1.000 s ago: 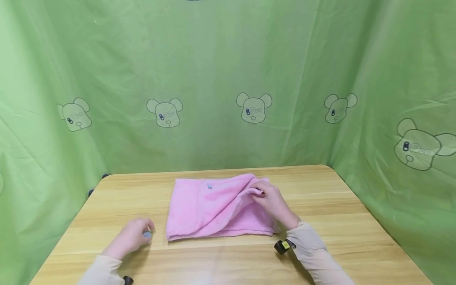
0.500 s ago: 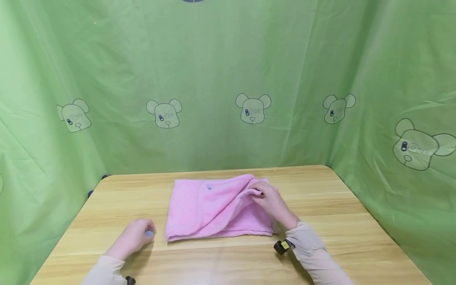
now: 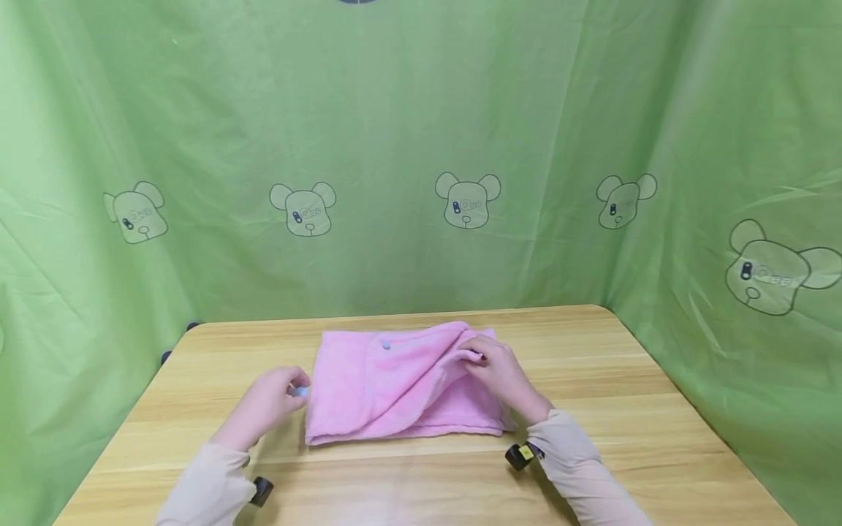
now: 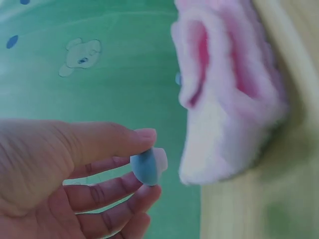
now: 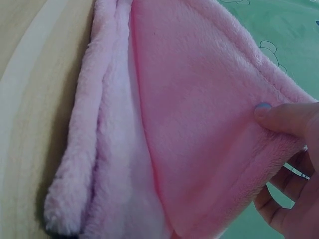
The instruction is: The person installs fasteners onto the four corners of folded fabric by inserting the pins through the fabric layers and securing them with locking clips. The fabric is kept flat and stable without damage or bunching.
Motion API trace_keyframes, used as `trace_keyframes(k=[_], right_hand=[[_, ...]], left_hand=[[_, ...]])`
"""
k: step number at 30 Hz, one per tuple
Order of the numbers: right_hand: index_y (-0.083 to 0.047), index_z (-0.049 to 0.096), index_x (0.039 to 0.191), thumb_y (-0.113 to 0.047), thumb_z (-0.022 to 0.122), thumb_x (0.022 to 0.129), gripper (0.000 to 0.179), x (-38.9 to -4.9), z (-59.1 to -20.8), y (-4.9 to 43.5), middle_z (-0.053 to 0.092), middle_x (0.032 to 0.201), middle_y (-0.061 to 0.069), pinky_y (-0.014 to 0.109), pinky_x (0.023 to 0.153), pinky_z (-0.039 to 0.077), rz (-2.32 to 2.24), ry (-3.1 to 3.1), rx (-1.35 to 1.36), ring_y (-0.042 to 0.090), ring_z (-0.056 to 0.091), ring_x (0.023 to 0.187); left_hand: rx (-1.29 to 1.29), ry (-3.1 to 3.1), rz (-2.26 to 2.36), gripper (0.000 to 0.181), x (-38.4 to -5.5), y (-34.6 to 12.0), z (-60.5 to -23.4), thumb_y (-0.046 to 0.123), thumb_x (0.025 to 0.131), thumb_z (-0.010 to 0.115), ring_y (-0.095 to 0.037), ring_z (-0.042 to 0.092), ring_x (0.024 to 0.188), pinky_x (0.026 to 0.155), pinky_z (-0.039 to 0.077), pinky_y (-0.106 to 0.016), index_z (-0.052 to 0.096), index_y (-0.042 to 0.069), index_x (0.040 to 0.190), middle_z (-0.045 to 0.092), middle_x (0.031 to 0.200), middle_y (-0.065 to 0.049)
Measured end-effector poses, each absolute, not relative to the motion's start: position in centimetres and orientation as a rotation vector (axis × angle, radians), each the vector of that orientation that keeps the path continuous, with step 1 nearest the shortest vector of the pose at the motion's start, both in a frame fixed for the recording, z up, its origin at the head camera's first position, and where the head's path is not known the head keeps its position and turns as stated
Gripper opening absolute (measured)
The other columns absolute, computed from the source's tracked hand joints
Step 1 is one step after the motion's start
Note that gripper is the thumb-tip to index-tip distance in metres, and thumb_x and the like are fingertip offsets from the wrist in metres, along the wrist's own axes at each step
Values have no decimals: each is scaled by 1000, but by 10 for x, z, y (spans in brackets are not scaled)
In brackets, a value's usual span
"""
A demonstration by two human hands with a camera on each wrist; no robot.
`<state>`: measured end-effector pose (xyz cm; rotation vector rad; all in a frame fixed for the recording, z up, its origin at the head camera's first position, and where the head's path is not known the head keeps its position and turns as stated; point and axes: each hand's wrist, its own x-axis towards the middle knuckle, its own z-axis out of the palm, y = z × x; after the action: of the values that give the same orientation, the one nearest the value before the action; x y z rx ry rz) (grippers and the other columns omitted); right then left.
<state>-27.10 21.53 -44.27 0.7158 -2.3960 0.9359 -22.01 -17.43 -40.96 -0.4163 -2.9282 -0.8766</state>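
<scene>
A folded pink plush cloth (image 3: pixel 342 380) lies on the table, its right side lifted into a diagonal fold. My right hand (image 3: pixel 496 369) pinches the raised edge; in the right wrist view the thumb lies on the fleecy inner face, fingers behind it. To the left of the cloth, my left hand (image 3: pixel 270 398) pinches a small knob (image 4: pixel 146 167) between thumb and fingertips. That knob has a rounded blue part and a white stub. A similar small blue piece (image 3: pixel 386 345) sits on the cloth's upper surface; its underside is hidden.
The wood-grain table (image 3: pixel 625 409) extends around the cloth, its far edge close behind. A green curtain (image 3: pixel 381 263) with printed bear heads surrounds the back and sides. Black wrist cameras hang under both sleeves.
My left hand has moved right and away from me with the small knob, up near the cloth's left edge. My right hand keeps holding the raised cloth edge.
</scene>
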Motion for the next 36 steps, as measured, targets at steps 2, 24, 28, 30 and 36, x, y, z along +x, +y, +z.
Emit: trace_keyframes(k=[2, 24, 28, 30, 36], right_hand=[[-10, 72, 98, 2, 74, 78, 24, -271, -443, 217, 72, 96, 5, 34, 82, 58, 934, -2390, 723, 21, 67, 90], [-7, 72, 97, 0, 77, 76, 23, -273, -442, 218, 71, 94, 2, 32, 81, 57, 925, -2354, 849, 18, 65, 89], [-7, 72, 97, -2, 77, 76, 22, -274, -443, 218, 71, 94, 2, 32, 82, 56, 927, -2349, 862, 19, 65, 90], [-7, 73, 97, -4, 77, 77, 21, -275, -443, 218, 71, 94, 2, 31, 82, 56, 926, -2348, 870, 18, 65, 91], [-8, 73, 97, -5, 76, 79, 19, -275, -444, 219, 71, 95, 1, 31, 84, 55, 926, -2330, 889, 19, 65, 93]], left_hand=[[-435, -2908, -890, 14, -224, -167, -405, 5, 83, 71, -20, 65, 84, 75, 55, -36, 67, 3, 96, 70, 93, -9], [-610, -2686, -1254, 20, -263, -60, -377, 12, 86, 71, -21, 69, 92, 81, 57, -33, 70, 7, 106, 73, 101, -7], [-589, -2652, -1343, 23, -269, -44, -381, 15, 87, 70, -22, 69, 94, 82, 57, -34, 70, 7, 108, 73, 104, -8], [-565, -2633, -1405, 24, -273, -36, -384, 18, 88, 70, -21, 69, 95, 86, 57, -34, 70, 8, 110, 73, 105, -7], [-535, -2534, -1600, 26, -283, -11, -397, 20, 89, 69, -23, 70, 99, 92, 55, -35, 70, 6, 112, 73, 108, -10]])
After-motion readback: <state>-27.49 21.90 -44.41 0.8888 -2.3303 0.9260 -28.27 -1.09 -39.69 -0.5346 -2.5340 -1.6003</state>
